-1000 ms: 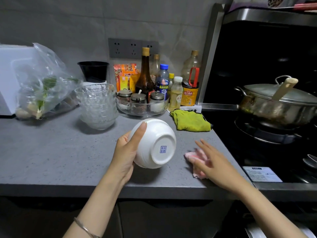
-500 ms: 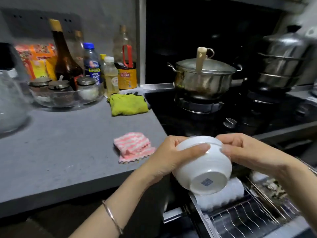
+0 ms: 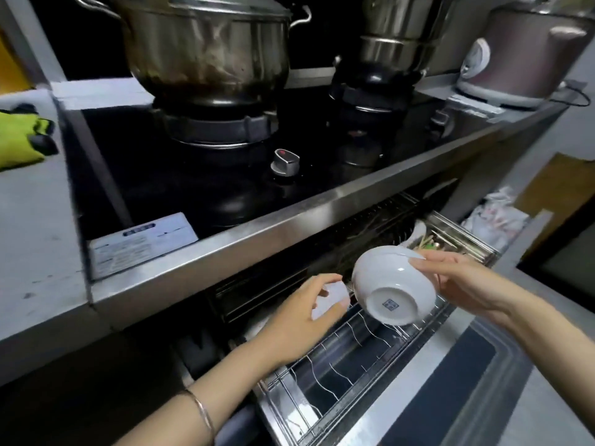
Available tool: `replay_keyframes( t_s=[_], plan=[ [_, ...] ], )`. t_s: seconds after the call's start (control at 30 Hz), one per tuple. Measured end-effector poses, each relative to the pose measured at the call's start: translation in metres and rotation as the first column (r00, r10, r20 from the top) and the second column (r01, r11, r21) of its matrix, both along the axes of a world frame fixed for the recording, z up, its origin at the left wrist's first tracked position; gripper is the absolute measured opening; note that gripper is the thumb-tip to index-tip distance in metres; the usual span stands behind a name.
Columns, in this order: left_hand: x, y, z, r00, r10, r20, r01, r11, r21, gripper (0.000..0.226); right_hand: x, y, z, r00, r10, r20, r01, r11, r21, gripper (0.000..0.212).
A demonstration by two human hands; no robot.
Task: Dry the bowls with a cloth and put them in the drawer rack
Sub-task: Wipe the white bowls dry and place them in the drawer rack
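My right hand point(image 3: 467, 281) holds a white bowl point(image 3: 392, 284) by its rim, tilted with its marked base toward me, just above the wire drawer rack point(image 3: 338, 375). The rack is pulled out below the stove. My left hand point(image 3: 299, 317) has loosely curved fingers and hovers at the rack's back left, against a blurred white piece of crockery point(image 3: 335, 296) standing there; I cannot tell whether it touches it. The drying cloth is out of view.
A large steel pot point(image 3: 206, 43) and a stacked steamer point(image 3: 399, 30) stand on the black hob, with a knob point(image 3: 285, 160) in front. A rice cooker point(image 3: 521, 53) sits at the right. A green cloth point(image 3: 19, 140) lies on the grey counter. Cutlery fills the drawer's right compartment point(image 3: 450, 233).
The pink cloth was left on the counter and both hands carried the bowl right and down to the drawer. Now only my right hand holds it; my left has let go.
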State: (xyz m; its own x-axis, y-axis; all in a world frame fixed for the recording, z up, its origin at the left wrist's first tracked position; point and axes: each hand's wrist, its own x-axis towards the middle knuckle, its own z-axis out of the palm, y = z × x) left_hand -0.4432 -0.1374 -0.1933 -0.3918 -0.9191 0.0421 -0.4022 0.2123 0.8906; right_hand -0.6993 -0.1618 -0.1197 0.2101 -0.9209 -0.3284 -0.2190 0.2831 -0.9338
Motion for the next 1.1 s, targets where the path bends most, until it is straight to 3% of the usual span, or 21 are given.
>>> replay_keyframes(
  t_s=[0.1, 0.17, 0.33, 0.43, 0.53, 0.7, 0.83, 1.1],
  plan=[
    [-0.013, -0.021, -0.038, 0.953, -0.053, 0.298, 0.083, 0.993, -0.089, 0.056, -0.01, -0.029, -0.022, 0.997, -0.059, -0.048, 0.061, 0.997, 0.043, 0.066],
    [-0.023, -0.036, -0.061, 0.906, -0.027, 0.421, 0.099, 0.984, -0.151, 0.067, -0.016, -0.049, -0.036, 0.995, -0.058, -0.087, 0.064, 0.996, 0.061, 0.043],
    [-0.045, -0.076, -0.113, 0.745, 0.022, 0.667, 0.203, 0.944, -0.258, 0.094, -0.033, -0.093, -0.073, 0.988, 0.011, -0.152, 0.007, 0.993, 0.118, 0.012],
    [-0.054, -0.095, -0.135, 0.717, 0.109, 0.688, 0.23, 0.896, -0.381, 0.088, -0.039, -0.115, -0.093, 0.975, 0.021, -0.222, 0.007, 0.992, 0.127, 0.019],
    [-0.059, -0.108, -0.158, 0.722, 0.051, 0.69, 0.234, 0.921, -0.313, 0.091, -0.039, -0.134, -0.109, 0.969, 0.018, -0.246, 0.016, 0.99, 0.138, 0.028],
    [-0.059, -0.112, -0.171, 0.744, 0.135, 0.655, 0.208, 0.884, -0.419, 0.082, -0.028, -0.158, -0.134, 0.965, -0.041, -0.257, 0.099, 0.972, 0.215, 0.035],
    [-0.049, -0.104, -0.17, 0.755, 0.178, 0.632, 0.215, 0.842, -0.495, 0.08, -0.01, -0.165, -0.148, 0.973, -0.068, -0.222, 0.133, 0.947, 0.292, 0.024],
    [-0.042, -0.1, -0.176, 0.801, 0.169, 0.574, 0.191, 0.837, -0.513, 0.081, 0.03, -0.172, -0.188, 0.972, -0.133, -0.193, 0.189, 0.933, 0.307, 0.03]
  ],
)
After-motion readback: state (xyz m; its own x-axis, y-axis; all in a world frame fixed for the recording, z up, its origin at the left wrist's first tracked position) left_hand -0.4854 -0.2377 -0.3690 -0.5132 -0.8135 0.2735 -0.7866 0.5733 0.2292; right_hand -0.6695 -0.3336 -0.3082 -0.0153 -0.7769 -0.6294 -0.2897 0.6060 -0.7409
